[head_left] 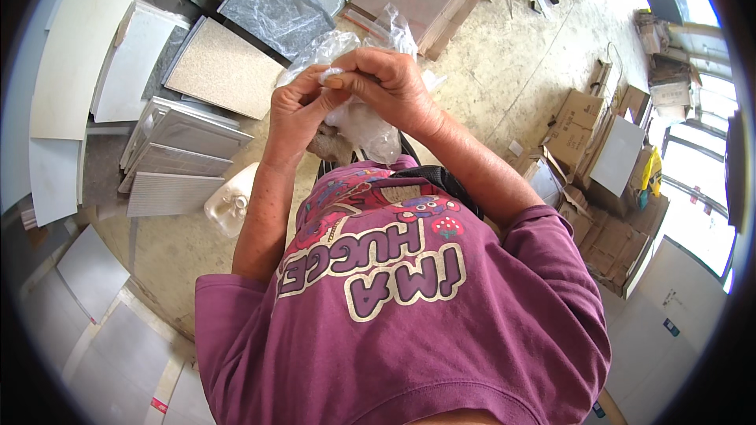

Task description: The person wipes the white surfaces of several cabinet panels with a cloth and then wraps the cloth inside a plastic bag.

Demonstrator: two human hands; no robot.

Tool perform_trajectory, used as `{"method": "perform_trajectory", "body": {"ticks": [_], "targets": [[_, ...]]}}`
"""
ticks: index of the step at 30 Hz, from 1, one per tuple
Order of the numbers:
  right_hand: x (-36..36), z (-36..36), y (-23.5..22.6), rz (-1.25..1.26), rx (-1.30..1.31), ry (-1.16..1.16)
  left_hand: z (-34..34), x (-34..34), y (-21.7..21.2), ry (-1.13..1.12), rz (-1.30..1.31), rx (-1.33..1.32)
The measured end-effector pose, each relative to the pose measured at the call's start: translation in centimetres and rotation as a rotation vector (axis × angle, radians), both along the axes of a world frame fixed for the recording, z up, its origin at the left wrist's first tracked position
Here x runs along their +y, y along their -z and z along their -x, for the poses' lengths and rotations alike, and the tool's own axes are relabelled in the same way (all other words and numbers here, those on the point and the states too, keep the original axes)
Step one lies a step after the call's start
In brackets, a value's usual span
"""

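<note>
The left hand [303,110] and the right hand [394,90] nearly meet, thumbs and fingers closed in 2 tight pinches on gathered film of 1 clear plastic bag [372,132]. The bag lies between and behind the hands, partly bunched past the fingers, partly hanging below them near the purple shirt [425,299]. Left of the bag stands a beige speckled tile [228,63]; lower left of it sits a pale jug [232,201]; well to its right is a cardboard box [575,127].

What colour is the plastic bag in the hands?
The plastic bag is clear and whitish; the head view shows it.
</note>
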State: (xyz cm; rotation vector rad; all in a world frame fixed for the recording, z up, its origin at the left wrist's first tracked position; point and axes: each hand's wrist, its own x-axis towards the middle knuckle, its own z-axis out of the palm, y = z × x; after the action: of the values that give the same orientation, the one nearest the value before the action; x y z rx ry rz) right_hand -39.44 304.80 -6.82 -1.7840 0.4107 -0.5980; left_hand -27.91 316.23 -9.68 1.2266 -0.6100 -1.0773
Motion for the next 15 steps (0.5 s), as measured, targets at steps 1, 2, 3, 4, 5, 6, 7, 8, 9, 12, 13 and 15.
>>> {"method": "perform_trajectory", "body": {"ticks": [1,2,3,4,5,6,7,8,9,12,13,15], "targets": [[0.0,-0.3,0.1,0.005,-0.002,0.026,0.0,-0.1,-0.2,-0.044,-0.021,0.039],[-0.1,-0.5,-0.1,0.008,-0.003,0.050,-0.1,-0.1,-0.5,-0.090,-0.043,0.079],[-0.3,-0.4,-0.7,0.050,0.124,0.051,-0.1,-0.1,-0.6,-0.137,-0.065,0.118],[-0.8,-0.1,-2.0,0.092,0.250,0.053,-0.2,-0.1,-0.5,-0.173,-0.064,0.132],[-1.1,0.2,-2.8,0.135,0.375,0.051,-0.4,-0.1,-0.3,-0.213,-0.061,0.145],[-1.5,0.5,-2.6,0.183,0.368,0.040,-0.5,-0.1,-0.2,-0.252,-0.059,0.158],[-1.8,0.8,-2.1,0.231,0.361,0.028,-0.6,-0.2,-0.3,-0.283,-0.049,0.193],[-2.1,1.1,-1.8,0.279,0.354,0.019,-0.8,-0.2,-0.3,-0.294,-0.048,0.185],[-2.2,1.3,-1.7,0.228,0.367,0.019,-1.0,-0.3,-0.3,-0.306,-0.048,0.176],[-2.0,1.6,-0.9,0.237,0.323,0.012,-1.2,-0.5,-0.3,-0.361,-0.026,0.175],[-1.8,1.6,-0.6,0.231,0.298,0.036,-1.1,-0.7,-0.2,-0.387,-0.017,0.198],[-1.6,1.8,0.3,0.221,0.255,0.037,-1.0,-0.7,0.0,-0.414,-0.006,0.242]]}}
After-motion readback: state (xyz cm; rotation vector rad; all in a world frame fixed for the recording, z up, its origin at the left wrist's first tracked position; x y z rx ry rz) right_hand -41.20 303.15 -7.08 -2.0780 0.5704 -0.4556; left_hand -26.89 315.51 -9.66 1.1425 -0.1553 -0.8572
